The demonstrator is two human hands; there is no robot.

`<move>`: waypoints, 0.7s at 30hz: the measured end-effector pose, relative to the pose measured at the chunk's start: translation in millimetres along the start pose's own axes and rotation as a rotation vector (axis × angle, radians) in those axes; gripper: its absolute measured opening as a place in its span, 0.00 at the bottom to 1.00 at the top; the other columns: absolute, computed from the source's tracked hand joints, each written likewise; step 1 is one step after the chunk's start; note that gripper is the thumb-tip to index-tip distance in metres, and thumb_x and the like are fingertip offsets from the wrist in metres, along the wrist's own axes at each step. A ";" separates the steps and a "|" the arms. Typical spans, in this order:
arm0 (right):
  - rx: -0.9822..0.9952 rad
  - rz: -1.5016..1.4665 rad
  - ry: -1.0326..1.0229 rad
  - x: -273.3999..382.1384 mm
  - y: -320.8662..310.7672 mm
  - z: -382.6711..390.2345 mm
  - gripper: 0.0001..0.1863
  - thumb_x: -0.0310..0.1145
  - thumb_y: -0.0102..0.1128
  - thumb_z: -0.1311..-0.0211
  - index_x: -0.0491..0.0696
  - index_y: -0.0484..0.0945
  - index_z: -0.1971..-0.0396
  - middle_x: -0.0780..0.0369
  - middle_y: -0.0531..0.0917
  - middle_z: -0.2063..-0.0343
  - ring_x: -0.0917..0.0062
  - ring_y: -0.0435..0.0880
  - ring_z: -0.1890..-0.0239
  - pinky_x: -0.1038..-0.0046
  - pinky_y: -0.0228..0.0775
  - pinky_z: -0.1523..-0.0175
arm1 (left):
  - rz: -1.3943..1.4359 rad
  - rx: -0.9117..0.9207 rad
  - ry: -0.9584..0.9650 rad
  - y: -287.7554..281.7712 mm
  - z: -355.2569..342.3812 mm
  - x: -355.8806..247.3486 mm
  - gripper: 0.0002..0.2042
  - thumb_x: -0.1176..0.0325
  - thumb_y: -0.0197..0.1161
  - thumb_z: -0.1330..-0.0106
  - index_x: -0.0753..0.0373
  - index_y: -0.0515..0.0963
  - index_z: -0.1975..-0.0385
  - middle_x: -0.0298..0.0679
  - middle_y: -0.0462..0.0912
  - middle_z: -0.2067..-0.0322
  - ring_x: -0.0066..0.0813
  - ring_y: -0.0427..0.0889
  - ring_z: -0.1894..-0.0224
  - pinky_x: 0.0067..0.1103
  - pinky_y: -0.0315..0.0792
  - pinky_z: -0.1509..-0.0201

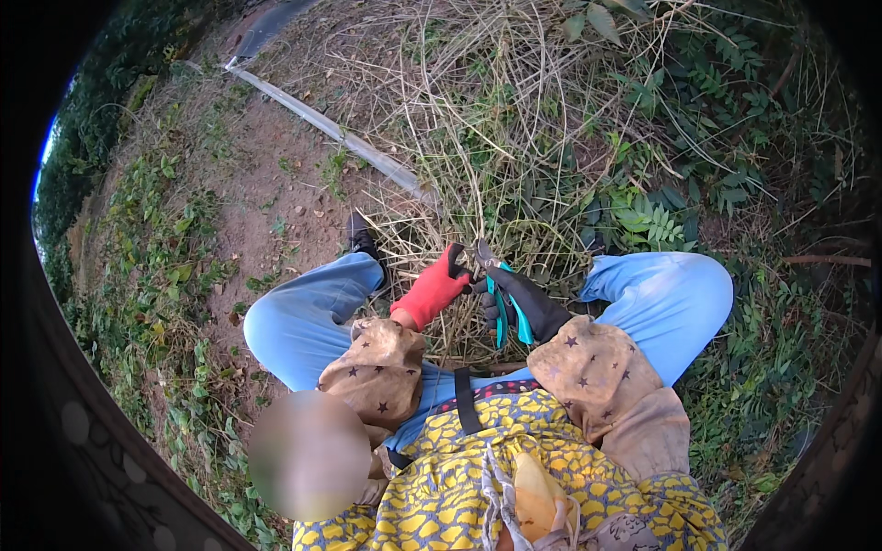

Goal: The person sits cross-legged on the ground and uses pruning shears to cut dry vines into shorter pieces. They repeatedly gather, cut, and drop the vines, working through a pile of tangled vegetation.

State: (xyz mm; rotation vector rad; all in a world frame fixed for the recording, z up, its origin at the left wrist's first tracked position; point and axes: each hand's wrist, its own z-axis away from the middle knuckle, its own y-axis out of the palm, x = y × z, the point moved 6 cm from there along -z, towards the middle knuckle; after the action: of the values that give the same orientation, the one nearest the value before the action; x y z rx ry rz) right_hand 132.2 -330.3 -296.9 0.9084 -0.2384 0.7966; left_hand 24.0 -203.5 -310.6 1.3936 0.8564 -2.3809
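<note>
One pruner (521, 315) points forward, its long axis leaning left.

Pruning shears (499, 308): teal handles, grey metal blades, just right of frame centre. Held in the black-gloved right hand (537, 305). Blades pointed up and slightly left, handles ran down toward the lower right, lower ends spread apart. Couldn't tell the blade gap, too small. Dry stems (477, 179): thin, straw-coloured, long, some bent, loosely tangled with green growth mixed in. Spread from top centre down to around and below the shears. Red-gloved left hand (434, 290) was right at them near centre, grip unclear
</note>
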 end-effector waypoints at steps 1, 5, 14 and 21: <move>-0.035 0.035 0.005 0.4 0.3 0.1 0.22 0.51 0.52 0.30 0.43 0.74 0.60 0.66 0.76 0.77 0.78 0.77 0.79 0.73 0.75 0.70 | -0.041 0.022 -0.054 -3.9 -1.8 3.9 0.28 0.64 0.62 0.37 0.58 0.65 0.37 0.47 0.84 0.61 0.35 0.85 0.61 0.27 0.77 0.56; -0.180 0.173 -0.048 -2.4 -11.3 -2.2 0.20 0.50 0.54 0.32 0.45 0.73 0.66 0.66 0.74 0.81 0.79 0.75 0.83 0.74 0.71 0.75 | 0.285 0.401 -0.229 -16.4 10.7 -28.7 0.20 0.54 0.56 0.29 0.70 0.81 0.59 0.49 0.86 0.74 0.36 0.87 0.70 0.26 0.81 0.62; -0.105 0.612 -0.054 -25.8 3.4 -4.4 0.18 0.48 0.54 0.33 0.47 0.71 0.72 0.65 0.74 0.82 0.81 0.73 0.83 0.74 0.68 0.76 | 0.521 -0.214 -0.166 -54.9 -37.6 -15.5 0.18 0.59 0.64 0.34 0.66 0.75 0.51 0.41 0.84 0.59 0.28 0.86 0.72 0.21 0.74 0.77; -0.145 0.942 -0.160 -38.9 -5.3 -19.9 0.20 0.51 0.55 0.34 0.47 0.72 0.72 0.61 0.76 0.81 0.72 0.76 0.80 0.68 0.71 0.71 | 0.440 -0.042 -0.168 -44.2 -46.9 -7.1 0.13 0.62 0.61 0.32 0.59 0.82 0.53 0.36 0.87 0.72 0.15 0.72 0.86 0.15 0.66 0.84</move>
State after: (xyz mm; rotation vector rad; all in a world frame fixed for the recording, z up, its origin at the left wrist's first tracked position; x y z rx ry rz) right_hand 106.3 -336.8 -331.8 0.6992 -0.8922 1.5465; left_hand 39.3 -140.7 -305.9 1.1965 0.4909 -2.0897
